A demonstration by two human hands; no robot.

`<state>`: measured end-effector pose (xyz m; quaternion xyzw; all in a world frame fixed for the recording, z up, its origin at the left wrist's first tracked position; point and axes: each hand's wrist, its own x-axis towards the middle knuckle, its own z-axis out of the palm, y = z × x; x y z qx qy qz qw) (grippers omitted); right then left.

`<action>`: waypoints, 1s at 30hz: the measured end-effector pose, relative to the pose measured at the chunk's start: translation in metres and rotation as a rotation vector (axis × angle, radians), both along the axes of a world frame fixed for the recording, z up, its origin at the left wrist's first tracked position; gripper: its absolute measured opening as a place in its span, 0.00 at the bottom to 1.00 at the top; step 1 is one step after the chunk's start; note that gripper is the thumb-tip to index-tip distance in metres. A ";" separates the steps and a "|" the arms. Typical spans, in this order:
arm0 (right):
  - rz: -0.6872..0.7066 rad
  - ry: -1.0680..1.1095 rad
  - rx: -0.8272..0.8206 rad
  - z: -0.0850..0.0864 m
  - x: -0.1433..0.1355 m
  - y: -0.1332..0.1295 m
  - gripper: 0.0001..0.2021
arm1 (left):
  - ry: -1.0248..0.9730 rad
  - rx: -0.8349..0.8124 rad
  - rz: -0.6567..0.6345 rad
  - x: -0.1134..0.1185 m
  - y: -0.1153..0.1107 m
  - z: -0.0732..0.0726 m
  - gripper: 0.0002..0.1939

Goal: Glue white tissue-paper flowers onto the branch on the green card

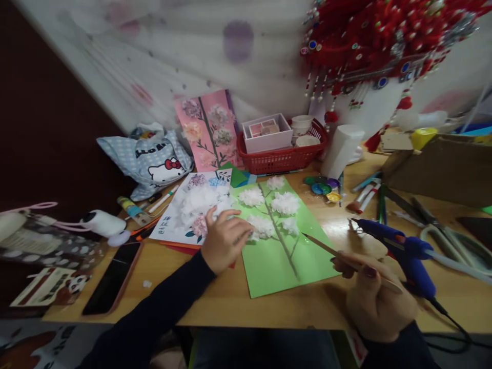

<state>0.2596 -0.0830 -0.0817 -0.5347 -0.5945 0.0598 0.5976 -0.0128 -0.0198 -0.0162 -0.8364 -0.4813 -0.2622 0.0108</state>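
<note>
My right hand (378,294) is closed around a slim brown pointed stick (326,248); whether it is a brush or a pencil I cannot tell. Its tip hangs over the right side of a green card (265,269). Painted on that card is a grey-brown branch, with several white ruffled paper flowers (285,203) on it. My left hand (226,241) has its fingers spread, near the card's left flower (261,226) and a white fluffy heap (202,200). That heap lies on a white sheet (169,230) printed with flowers.
A blue glue gun (411,256) lies right, with scissors (449,236) behind it. Paint pots (321,188) and a paper roll (342,151) stand behind the card. Farther back are a red basket (269,163) and a pink flower picture (209,133). A phone (113,279) lies left.
</note>
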 end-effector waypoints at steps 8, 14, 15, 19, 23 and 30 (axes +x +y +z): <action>-0.034 -0.073 0.027 0.013 -0.002 0.003 0.15 | 0.072 0.019 0.407 -0.008 0.049 -0.009 0.11; -0.034 -0.052 -0.027 0.009 -0.002 0.000 0.15 | -0.046 -0.006 0.434 -0.011 0.060 -0.009 0.07; -0.026 -0.040 -0.034 0.007 -0.002 0.000 0.14 | -0.107 -0.027 0.408 -0.015 0.059 -0.005 0.06; -0.021 0.001 -0.045 0.005 -0.004 0.001 0.14 | -0.407 -0.249 0.238 -0.024 0.051 0.015 0.11; -0.027 -0.009 -0.038 0.011 -0.006 0.003 0.14 | -0.528 -0.504 0.131 -0.008 0.040 0.027 0.18; 0.019 -0.095 -0.060 0.021 -0.010 0.007 0.13 | -0.370 -0.775 -0.224 0.039 0.029 0.022 0.11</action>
